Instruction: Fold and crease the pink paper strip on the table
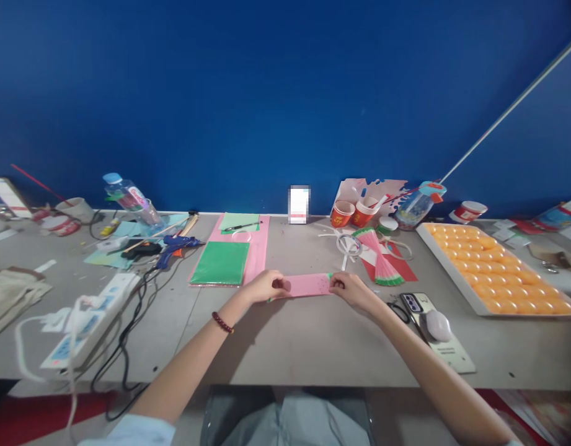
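A pink paper strip (308,285) with green ends and small dark specks is stretched level between my two hands, just above the grey table. My left hand (270,286) pinches its left end, fingers closed. At the other end my right hand (348,290) grips the green edge between thumb and fingers. Beyond my right hand lies a pleated pink-and-green paper fan (378,257), pinched at its middle, on a red sheet (408,271). Beyond my left hand is a stack of green paper (221,263) on a pink sheet (260,248).
Scissors (400,313) and a phone (418,303) lie right of my right hand, near a tray of orange domes (503,269). Tape rolls (349,244) and red paper cups (342,214) stand behind. A glue gun (180,244) and power strip (92,322) with cables are left.
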A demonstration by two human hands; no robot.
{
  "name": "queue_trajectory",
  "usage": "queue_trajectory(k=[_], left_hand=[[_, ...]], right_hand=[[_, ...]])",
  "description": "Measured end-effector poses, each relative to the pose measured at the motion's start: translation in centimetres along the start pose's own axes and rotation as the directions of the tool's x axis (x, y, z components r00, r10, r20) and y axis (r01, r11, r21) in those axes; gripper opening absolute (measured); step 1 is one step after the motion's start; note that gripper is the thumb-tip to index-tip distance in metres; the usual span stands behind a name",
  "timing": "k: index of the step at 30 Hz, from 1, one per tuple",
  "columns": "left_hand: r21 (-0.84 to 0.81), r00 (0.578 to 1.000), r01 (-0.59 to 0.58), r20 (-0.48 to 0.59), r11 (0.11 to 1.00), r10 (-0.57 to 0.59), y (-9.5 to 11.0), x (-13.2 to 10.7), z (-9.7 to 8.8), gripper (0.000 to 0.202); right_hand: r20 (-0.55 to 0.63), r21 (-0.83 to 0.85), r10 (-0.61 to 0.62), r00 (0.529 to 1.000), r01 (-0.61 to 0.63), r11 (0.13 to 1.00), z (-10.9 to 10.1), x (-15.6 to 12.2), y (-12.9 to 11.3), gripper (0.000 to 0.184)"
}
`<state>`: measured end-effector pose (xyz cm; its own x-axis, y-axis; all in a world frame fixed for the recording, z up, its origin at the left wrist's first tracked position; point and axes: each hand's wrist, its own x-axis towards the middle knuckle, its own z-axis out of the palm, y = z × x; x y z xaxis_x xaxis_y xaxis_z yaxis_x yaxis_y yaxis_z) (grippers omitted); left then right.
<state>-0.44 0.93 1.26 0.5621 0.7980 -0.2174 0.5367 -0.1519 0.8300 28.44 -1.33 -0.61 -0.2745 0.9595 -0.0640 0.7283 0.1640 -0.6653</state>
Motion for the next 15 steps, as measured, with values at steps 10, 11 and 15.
queue_trajectory(k=[10, 11, 15], left_hand=[[0.183, 0.999, 0.043, -0.038, 0.982, -0.036, 1.5, -3.7, -2.0, 0.024], [0.196, 0.998, 0.057, -0.030, 0.979, -0.052, 1.5, -3.9, -2.1, 0.023], [0.243, 0.994, 0.102, -0.065, 0.965, -0.089, 1.6, -4.1, -2.1, 0.020]], right_hand=[[0.023, 0.008, 0.030, 0.999, -0.030, 1.000, -0.1, 0.0, -0.1, 0.010], [0.023, 0.005, 0.033, 0.999, -0.033, 0.999, -0.1, 0.0, -0.1, 0.010], [0.022, -0.002, 0.037, 0.999, -0.037, 0.999, -0.1, 0.0, 0.0, 0.009]])
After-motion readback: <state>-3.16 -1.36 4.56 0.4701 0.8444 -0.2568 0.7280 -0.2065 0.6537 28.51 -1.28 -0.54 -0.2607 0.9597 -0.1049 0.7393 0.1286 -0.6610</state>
